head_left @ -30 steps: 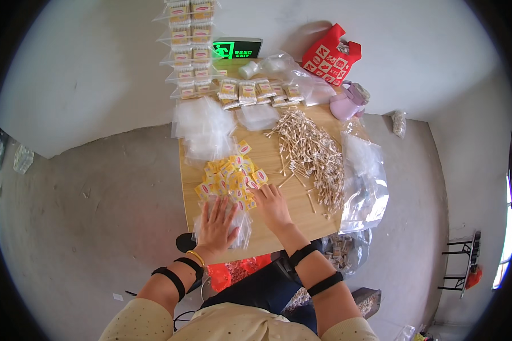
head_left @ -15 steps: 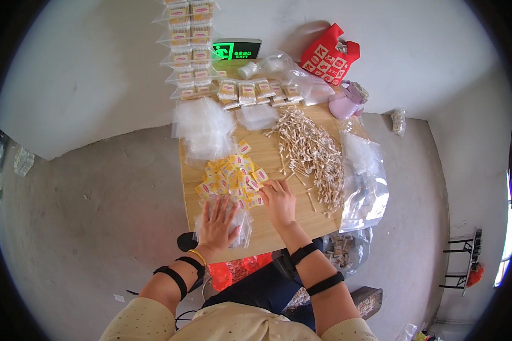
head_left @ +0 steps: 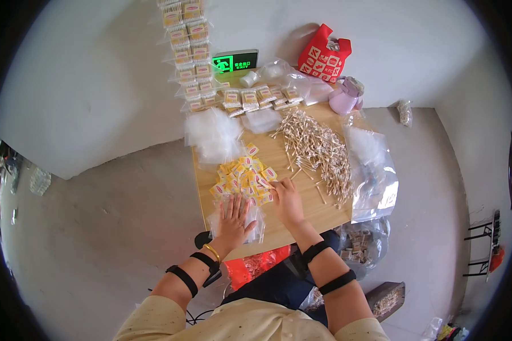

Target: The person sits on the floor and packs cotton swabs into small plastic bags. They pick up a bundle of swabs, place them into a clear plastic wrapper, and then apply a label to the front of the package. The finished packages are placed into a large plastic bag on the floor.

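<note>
My left hand [head_left: 232,223] lies flat with its fingers spread on a small stack of clear plastic bags [head_left: 256,225] at the table's near edge. Just beyond it is a loose pile of small yellow-and-white paper cards [head_left: 239,175]. At the right side of that pile, my right hand [head_left: 288,203] has thumb and fingers pinched together. A pale paper card [head_left: 264,183] shows at its fingertips, partly covered by them. To the right of the cards spreads a large heap of cotton swabs [head_left: 316,150], with a few strays near my right hand.
Clear bags [head_left: 213,136] lie at the table's far left, near packed swab packets [head_left: 250,99]. Stacked packets [head_left: 190,57] rise at the back left. A green exit sign [head_left: 236,61], red bag [head_left: 324,57] and lilac jug [head_left: 345,98] stand behind. Plastic sheeting [head_left: 374,176] overhangs the right edge.
The whole view has shifted and tilted slightly. My left hand stays flat on the bags, and my right hand remains pinched at the edge of the card pile.
</note>
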A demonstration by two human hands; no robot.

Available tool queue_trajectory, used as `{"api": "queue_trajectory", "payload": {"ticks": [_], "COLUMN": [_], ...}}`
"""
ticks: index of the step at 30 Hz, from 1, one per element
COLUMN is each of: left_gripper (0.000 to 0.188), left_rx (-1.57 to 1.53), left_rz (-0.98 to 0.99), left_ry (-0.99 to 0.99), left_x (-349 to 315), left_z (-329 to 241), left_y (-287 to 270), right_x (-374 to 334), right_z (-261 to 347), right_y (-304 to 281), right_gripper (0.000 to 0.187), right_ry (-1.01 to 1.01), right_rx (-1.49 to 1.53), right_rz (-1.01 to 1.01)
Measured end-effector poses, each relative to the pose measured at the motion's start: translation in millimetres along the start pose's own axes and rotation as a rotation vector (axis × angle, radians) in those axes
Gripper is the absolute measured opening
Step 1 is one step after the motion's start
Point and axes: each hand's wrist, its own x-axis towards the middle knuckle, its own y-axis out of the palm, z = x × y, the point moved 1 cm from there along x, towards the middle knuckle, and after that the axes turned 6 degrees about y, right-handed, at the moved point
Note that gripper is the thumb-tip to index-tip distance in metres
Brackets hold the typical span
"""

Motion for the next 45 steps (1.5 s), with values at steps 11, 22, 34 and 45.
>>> {"api": "queue_trajectory", "payload": {"ticks": [11,22,34,45], "left_gripper": [0.047,0.023,0.031,0.028], "left_rx": [-1.153,-1.388,-1.440,-0.680], "left_rz": [-0.189,0.148,0.185,-0.267], "left_ry": [-0.370,-0.330,-0.310,-0.338], "left_x": [29,46,42,77], "left_z": [-13,9,15,51], "left_y": [-83,-93,-94,-68], "right_x": [-17,-26,-28,-16], "right_z": [25,35,30,-19], "right_y": [-31,-46,-49,10], "right_gripper": [0.013,0.017,0.015,0.019], "right_ry": [-0.122,-0.554,-0.284,0.528], "right_rx": [-0.022,-0.233,0.025,0.414], "right_rz": [0.038,0.024,0.000,-0.002]}}
